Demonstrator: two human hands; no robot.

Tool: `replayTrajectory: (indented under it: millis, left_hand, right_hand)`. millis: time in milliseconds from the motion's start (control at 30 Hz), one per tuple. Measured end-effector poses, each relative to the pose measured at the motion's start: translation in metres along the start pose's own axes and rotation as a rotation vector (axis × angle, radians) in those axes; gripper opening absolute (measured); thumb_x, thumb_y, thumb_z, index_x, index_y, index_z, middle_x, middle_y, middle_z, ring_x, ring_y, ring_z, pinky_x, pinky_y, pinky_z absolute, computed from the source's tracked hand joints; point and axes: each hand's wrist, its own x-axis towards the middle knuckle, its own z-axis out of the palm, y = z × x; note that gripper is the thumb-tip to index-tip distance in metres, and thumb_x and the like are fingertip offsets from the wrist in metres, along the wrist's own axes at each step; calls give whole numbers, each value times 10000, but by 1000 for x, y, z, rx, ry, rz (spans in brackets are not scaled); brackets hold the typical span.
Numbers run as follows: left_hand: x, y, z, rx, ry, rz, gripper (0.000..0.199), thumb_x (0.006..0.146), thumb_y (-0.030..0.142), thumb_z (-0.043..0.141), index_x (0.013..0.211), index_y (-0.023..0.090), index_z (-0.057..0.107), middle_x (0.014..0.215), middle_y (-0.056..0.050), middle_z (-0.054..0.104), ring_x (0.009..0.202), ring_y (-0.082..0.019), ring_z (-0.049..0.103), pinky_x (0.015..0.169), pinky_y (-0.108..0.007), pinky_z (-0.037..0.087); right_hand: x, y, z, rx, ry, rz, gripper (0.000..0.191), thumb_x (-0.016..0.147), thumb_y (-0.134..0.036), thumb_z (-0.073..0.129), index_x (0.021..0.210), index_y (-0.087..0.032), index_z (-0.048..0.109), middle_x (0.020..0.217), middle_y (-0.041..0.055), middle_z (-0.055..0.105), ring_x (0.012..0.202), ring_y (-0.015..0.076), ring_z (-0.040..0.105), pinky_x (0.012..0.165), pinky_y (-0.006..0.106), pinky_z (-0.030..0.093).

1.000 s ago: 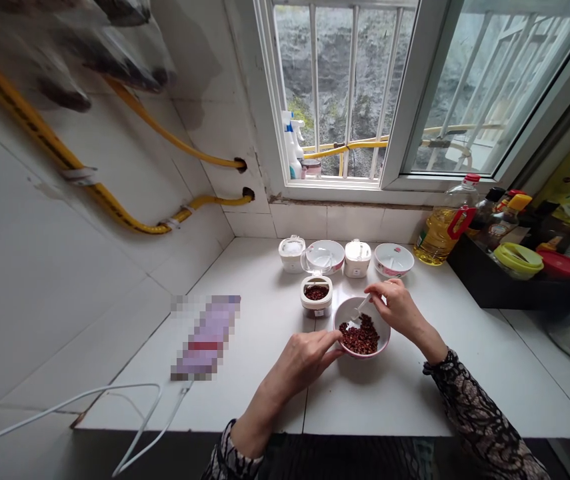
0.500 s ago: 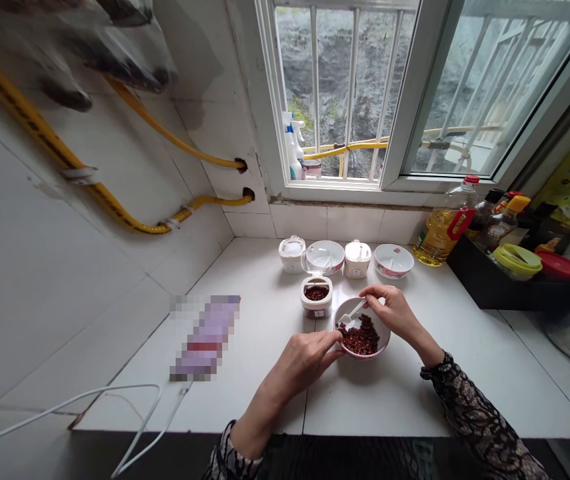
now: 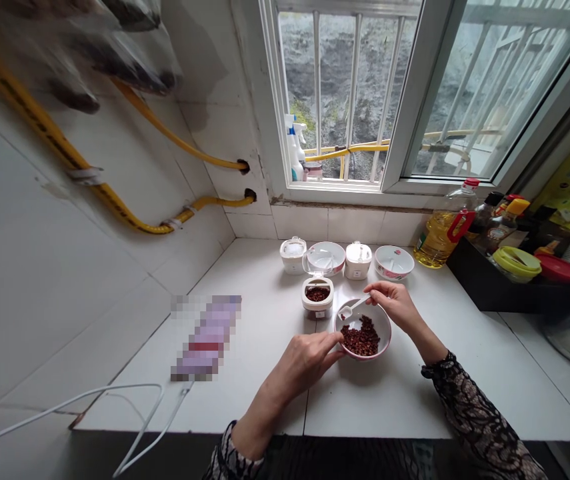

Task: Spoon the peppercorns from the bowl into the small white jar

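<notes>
My right hand (image 3: 389,303) pinches the handle of a small white spoon (image 3: 353,308). The spoon's head is over the left rim of a white bowl (image 3: 383,319) with a pink edge, and a little of the dark red stuff lies in it. Dried red-brown grains that look like peppercorns (image 3: 362,339) lie in the bowl. My left hand (image 3: 312,357) grips the bowl's left rim, thumb on top and fingers below. Just behind stands a seasoning jar (image 3: 317,308) with its lid up, holding the same dark red grains.
Along the wall stand two lidded white jars (image 3: 293,257) (image 3: 358,261) and two flowered bowls (image 3: 325,259) (image 3: 394,263). An oil bottle (image 3: 439,233) and a black box (image 3: 479,280) of condiments are at right. A blurred purple phone-like object (image 3: 207,340) with a cable lies left.
My right hand has drawn the spoon up from the grains towards the bowl's rim, nearer the jar. My left hand stays on the bowl.
</notes>
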Motion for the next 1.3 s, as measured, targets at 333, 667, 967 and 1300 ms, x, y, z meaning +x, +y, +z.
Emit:
replayTrajectory:
  millis: [333,667,967,1300]
  left_hand:
    - [-3,-2,2,-14,-35,-24,269,1054,368,442,1025,165,615,734,-19,704,619,-153,690,500,-224,444]
    - [-2,-1,2,-6,-35,-33,271,1056,359,438,1012,162,619,705,-11,686,594,-150,673,490,-228,449]
    - [-2,0,-1,-20,-19,-18,207,1044,319,473,1019,159,603,704,-3,678,582,-138,653,486,-227,436]
    - [-2,1,-4,37,-12,22,316,1083,342,346,1008,156,591,639,20,602,521,-126,583,458,-247,372]
  right_hand:
    - [-4,-10,33,-402,196,-622,176,946,-264,546,940,-210,713,864,74,776,789,219,707,818,398,516]
    - [-6,-22,9,-574,248,-755,170,938,-194,528,961,-222,694,765,32,758,733,211,689,863,400,476]
    - [-10,-1,-13,-727,-39,-507,217,850,-145,522,859,-226,723,790,47,763,733,209,652,845,393,459]
    - [-22,1,9,-622,-80,-466,204,845,-124,522,822,-218,700,793,31,763,716,185,637,895,409,413]
